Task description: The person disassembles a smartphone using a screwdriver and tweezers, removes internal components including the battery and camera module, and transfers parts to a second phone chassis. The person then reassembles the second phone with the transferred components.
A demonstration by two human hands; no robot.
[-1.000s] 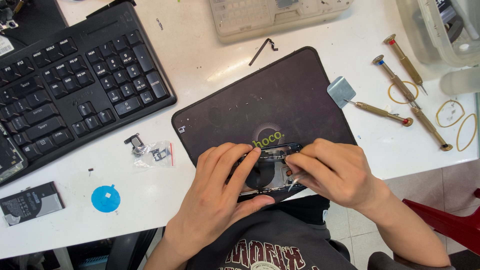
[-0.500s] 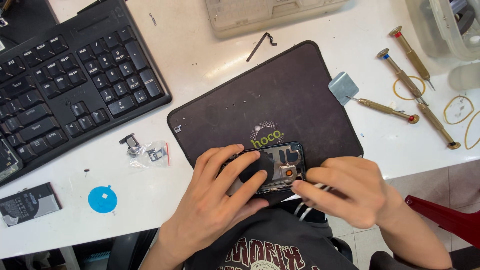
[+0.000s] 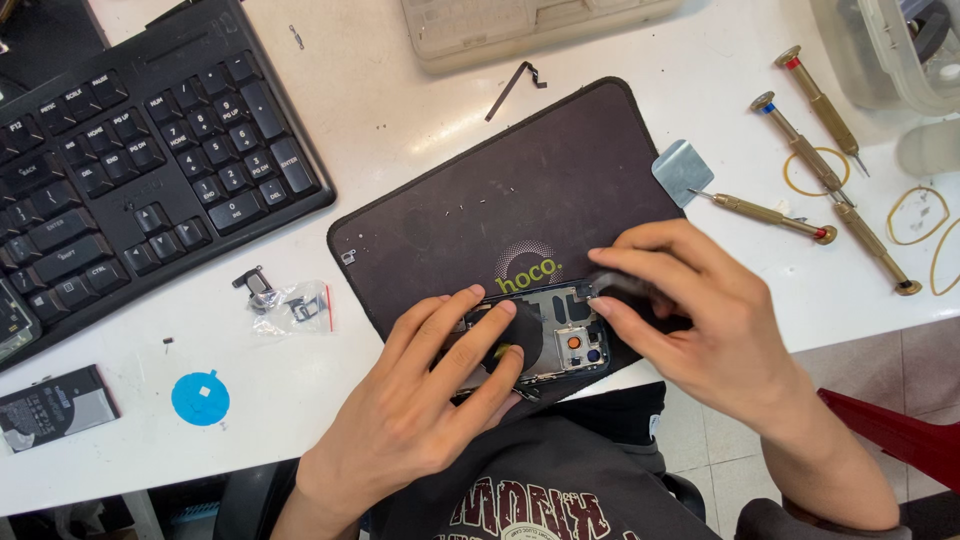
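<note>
**A:** What did the head view show?

**B:** I saw an opened phone (image 3: 545,340) lying on a dark mat (image 3: 480,215) at the counter's (image 3: 400,130) near edge. The left hand (image 3: 420,420) lay over its left half, fingers flat and pressing, grip closed on nothing.

**A:** And the right hand?

**B:** The right hand (image 3: 700,320) had shifted toward two o'clock from the phone since half a second before. It pinched a dark strip (image 3: 625,285) at the phone's top right corner. I judged something was being peeled away.

**A:** Anything nearby?

**B:** Brass screwdrivers (image 3: 800,160) at two o'clock, a black keyboard (image 3: 130,190) at ten, a small parts bag (image 3: 295,305) at nine.
</note>
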